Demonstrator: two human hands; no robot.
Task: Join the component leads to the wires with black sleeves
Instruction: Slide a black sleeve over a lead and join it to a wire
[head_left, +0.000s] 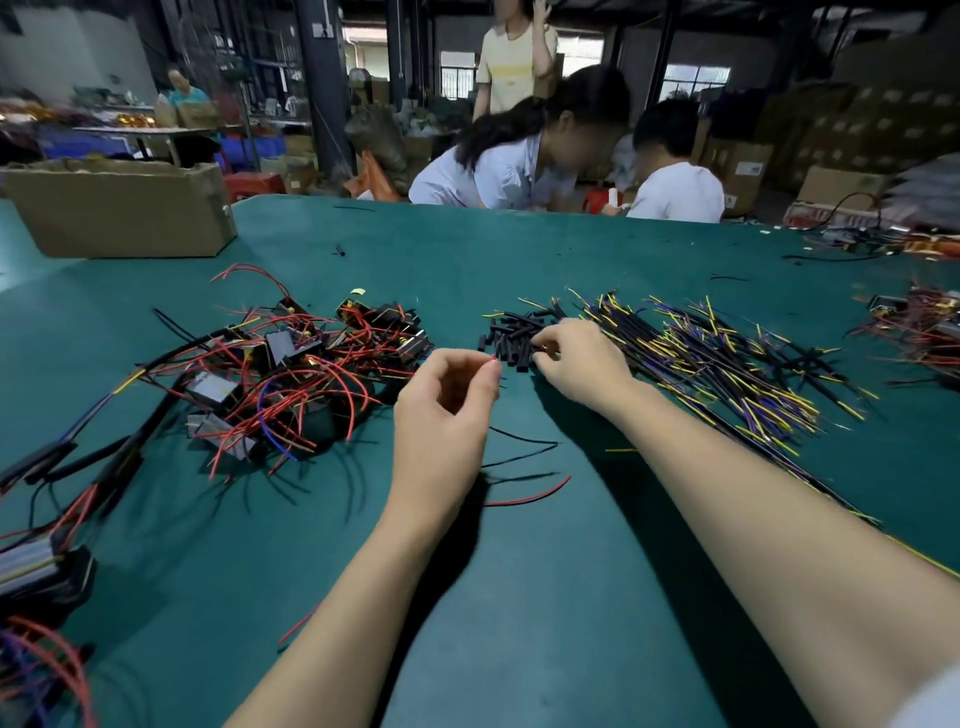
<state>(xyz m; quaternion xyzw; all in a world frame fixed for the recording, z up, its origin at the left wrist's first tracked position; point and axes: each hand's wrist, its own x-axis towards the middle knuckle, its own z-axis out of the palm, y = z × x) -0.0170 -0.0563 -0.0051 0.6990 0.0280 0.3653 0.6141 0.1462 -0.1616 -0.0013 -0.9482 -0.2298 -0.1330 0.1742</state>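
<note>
I note the left hand (447, 400) pinching a red lead tip (492, 358). The right hand (576, 358) pinches among the black sleeves (511, 335), heaped on the tabletop (519, 597) just right of the tip, axes mixed.

1. My left grip (447, 410) and right grip (579, 364) are bare, no gloves or rings
2. Both my forearms are uncovered
3. A pale sleeve (930, 701) edge shows at my right arm, lower corner

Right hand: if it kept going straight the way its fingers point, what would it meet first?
Most likely the pile of short black sleeves; the right hand has its fingertips right at the pile's edge, though actual contact is unclear.
</note>
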